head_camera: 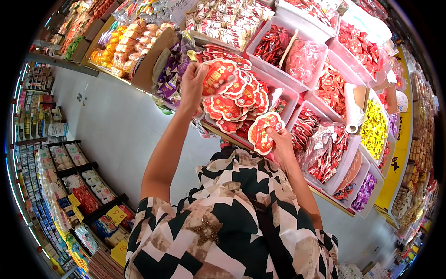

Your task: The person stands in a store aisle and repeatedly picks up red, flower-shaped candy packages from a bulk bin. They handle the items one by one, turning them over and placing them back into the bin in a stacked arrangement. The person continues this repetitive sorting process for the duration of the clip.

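My left hand (pixel 193 82) grips a red flower-shaped packet with a pale scalloped edge (pixel 218 77), raised over a heap of similar red packets (pixel 226 108). That heap fills a translucent plastic bin (pixel 291 96). Nearer to me, at the bin's front corner, my right hand (pixel 279 141) pinches another red scalloped packet (pixel 263 134) between thumb and fingers. The packets bear gold writing. Whether either hand holds more than one packet, I cannot tell.
Bins of red-wrapped candies (pixel 305 127), yellow-wrapped candies (pixel 373 129) and purple-wrapped candies (pixel 364 191) stand to the right. Purple packets (pixel 169 78) and packaged buns (pixel 127 47) lie to the left. White packets (pixel 223 26) lie behind. A shelf rack (pixel 92 164) stands across the aisle floor (pixel 115 104).
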Action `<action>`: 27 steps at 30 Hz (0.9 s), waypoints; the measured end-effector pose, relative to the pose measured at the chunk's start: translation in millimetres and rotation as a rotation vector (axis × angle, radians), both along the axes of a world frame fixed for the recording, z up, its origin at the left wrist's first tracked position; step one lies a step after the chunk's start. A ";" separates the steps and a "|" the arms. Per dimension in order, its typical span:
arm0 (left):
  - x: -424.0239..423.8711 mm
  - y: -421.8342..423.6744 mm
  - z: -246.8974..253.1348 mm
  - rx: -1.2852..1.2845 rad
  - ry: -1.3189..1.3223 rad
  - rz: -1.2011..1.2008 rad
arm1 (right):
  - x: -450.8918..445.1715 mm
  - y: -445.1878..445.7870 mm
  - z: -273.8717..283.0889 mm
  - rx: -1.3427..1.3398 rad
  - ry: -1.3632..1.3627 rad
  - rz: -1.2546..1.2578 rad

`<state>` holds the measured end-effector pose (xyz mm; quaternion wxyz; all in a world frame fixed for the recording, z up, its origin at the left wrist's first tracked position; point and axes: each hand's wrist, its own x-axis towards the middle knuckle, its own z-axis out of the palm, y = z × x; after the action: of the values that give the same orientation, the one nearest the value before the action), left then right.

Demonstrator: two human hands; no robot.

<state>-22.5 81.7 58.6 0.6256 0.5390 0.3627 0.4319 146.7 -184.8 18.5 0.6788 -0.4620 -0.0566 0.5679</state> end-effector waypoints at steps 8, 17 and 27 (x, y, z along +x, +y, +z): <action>21.9 -78.0 2.1 -0.523 -0.336 -0.093 | 4.6 2.8 6.8 0.099 0.063 -0.073; 58.3 -182.6 -38.5 -0.689 -0.549 -0.069 | -4.6 15.4 15.9 -0.108 -0.237 -0.118; 50.7 -199.0 -46.3 -0.540 -0.307 -0.127 | 5.8 3.9 2.5 -0.055 -0.139 -0.021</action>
<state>28.3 -117.3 12.3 0.8192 0.3036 0.3311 0.3565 152.6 -180.9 20.9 0.6660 -0.5195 -0.0831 0.5288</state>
